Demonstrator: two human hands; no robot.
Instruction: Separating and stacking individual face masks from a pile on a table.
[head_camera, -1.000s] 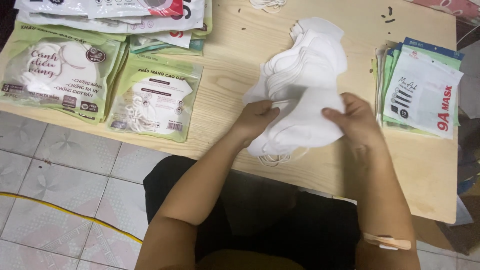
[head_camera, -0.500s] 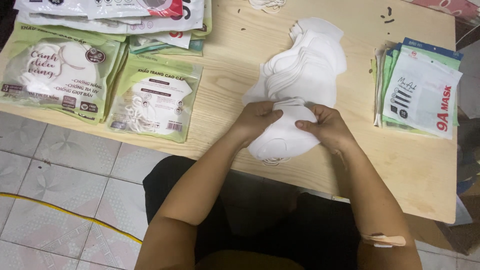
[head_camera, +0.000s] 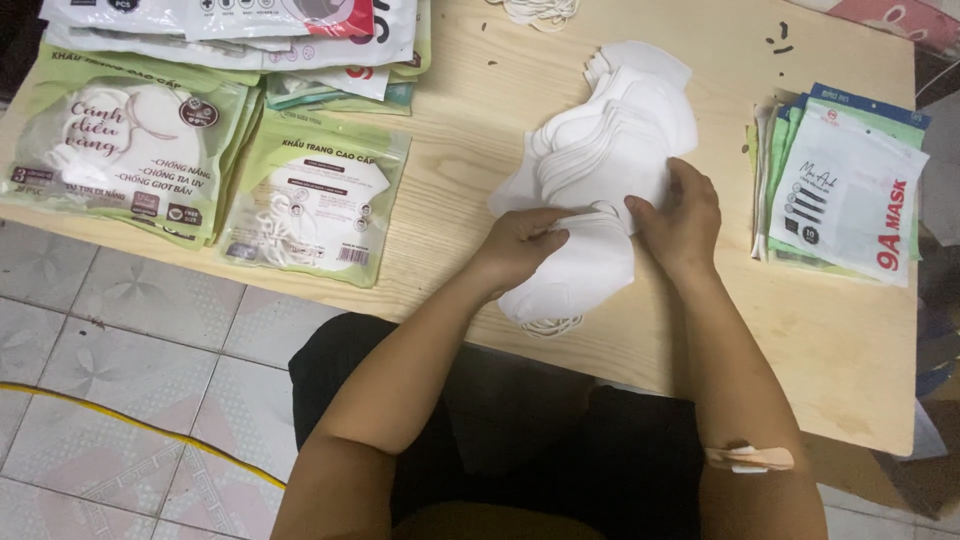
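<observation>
A fanned pile of white folded face masks (head_camera: 610, 140) lies on the pale wooden table (head_camera: 470, 200). A smaller stack of white masks (head_camera: 575, 280) sits at the near end of it, with ear loops hanging at its front edge. My left hand (head_camera: 520, 245) pinches the top edge of that near stack from the left. On the right, my right hand (head_camera: 680, 215) grips the same edge, its fingers pressed against the bigger pile. Both hands meet at the seam between the two piles.
Green and white mask packets (head_camera: 310, 205) lie at the left, with larger ones (head_camera: 130, 150) beside them and more packets (head_camera: 230, 20) at the back. A stack of flat empty pouches (head_camera: 845, 185) rests at the right. Tiled floor (head_camera: 120, 380) lies below the table edge.
My right hand has moved up and to the left, from the near stack's right side to its top edge. The near stack has slid a little toward me.
</observation>
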